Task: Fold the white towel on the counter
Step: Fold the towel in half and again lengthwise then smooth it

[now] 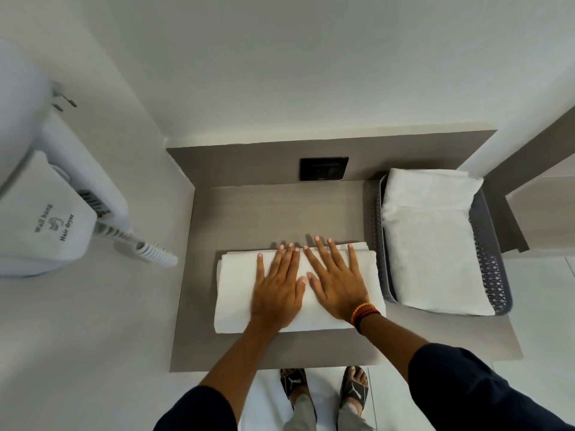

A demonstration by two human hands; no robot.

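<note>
We are pressing our left grip (278, 289) and right grip (334, 283) flat, fingers spread, grasping nothing, onto the folded white towel (236, 293) lying beneath them on the surface (273, 213); right of them, a basket (488, 262) is holding another towel (432, 244).

Soft cloth towel (236, 293), matt counter (264, 213)

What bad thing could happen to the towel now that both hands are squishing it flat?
1. The white towel lies close to the counter front edge, so a pull toward the body could perhaps drag it off onto the floor.
2. The left hand and right hand press only the middle; the layered far edge might spring apart when they lift.
3. The towel's right end nearly reaches the grey basket, so sliding it that way could snag it.
</note>
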